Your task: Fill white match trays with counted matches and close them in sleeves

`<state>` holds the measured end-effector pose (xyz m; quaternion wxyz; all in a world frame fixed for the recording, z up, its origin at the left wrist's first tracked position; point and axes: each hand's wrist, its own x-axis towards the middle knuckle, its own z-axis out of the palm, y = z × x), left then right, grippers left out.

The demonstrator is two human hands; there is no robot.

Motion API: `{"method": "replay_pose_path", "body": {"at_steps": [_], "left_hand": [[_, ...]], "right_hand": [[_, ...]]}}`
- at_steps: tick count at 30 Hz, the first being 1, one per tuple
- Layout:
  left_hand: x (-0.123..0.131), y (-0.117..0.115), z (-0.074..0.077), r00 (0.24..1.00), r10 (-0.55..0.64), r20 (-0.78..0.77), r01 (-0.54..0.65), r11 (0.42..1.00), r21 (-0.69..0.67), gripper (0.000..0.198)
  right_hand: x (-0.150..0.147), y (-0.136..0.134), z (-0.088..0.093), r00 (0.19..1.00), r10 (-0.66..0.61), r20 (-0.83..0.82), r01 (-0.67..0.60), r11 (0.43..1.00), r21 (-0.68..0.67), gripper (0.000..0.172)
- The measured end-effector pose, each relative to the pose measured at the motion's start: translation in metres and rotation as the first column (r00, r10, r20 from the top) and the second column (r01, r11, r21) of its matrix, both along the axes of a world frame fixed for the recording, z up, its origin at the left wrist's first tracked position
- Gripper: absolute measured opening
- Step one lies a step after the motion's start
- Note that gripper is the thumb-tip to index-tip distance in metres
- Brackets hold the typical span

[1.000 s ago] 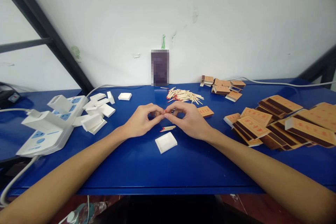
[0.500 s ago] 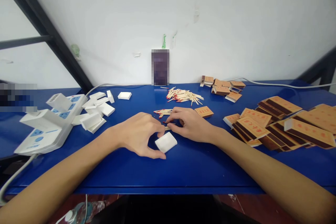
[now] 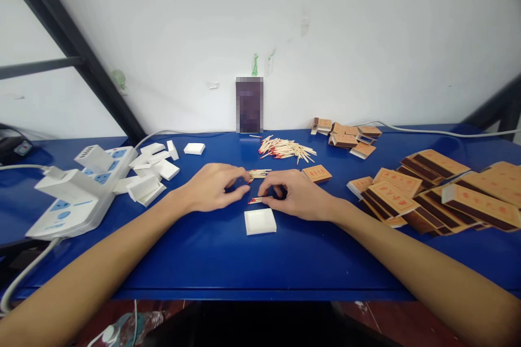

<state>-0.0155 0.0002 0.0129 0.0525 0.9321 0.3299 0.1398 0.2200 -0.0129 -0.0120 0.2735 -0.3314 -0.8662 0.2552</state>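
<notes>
On the blue table, my left hand and my right hand rest close together, fingers curled toward a small bunch of red-tipped matches lying between them. My right fingertips touch that bunch; my left fingertips pinch just beside it. A second small bunch of matches lies just beyond the hands. An empty white inner tray sits flat just in front of the hands. A single orange matchbox sleeve lies behind my right hand.
A loose heap of matches lies at the back centre. Several white trays and white power strips are at the left. Stacks of orange matchbox sleeves fill the right, with a smaller group at the back. A dark box leans on the wall.
My left hand let go of the white tray, which now lies squared up, and moved back toward the matches. My right hand stayed on the small bunch.
</notes>
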Motion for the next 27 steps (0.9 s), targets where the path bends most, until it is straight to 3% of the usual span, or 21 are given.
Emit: {"method": "replay_pose_path", "body": {"at_steps": [3,7,11,17,27], "left_hand": [[-0.003,0.010,-0.009,0.999,0.048,-0.005,-0.047,0.997,0.058,0.025],[0.003,0.011,-0.018,0.979,0.186,0.088,-0.193,0.979,0.073,0.023],[0.016,0.006,-0.020,0.952,0.287,0.111,-0.295,0.953,0.069,0.025],[0.023,0.003,-0.019,0.943,0.324,0.076,-0.329,0.942,0.067,0.018],[0.012,0.007,-0.012,0.951,0.305,0.043,-0.305,0.952,0.007,0.012]], "right_hand": [[0.000,0.001,-0.002,0.996,-0.083,-0.036,0.083,0.997,-0.008,0.010],[-0.002,0.011,-0.010,0.971,-0.238,0.007,0.235,0.963,0.134,0.012],[-0.005,0.021,-0.016,0.944,-0.321,0.077,0.301,0.933,0.196,0.010],[-0.010,0.024,-0.014,0.923,-0.353,0.155,0.321,0.926,0.199,0.012],[-0.009,0.025,-0.013,0.921,-0.362,0.144,0.331,0.922,0.203,0.015]]}}
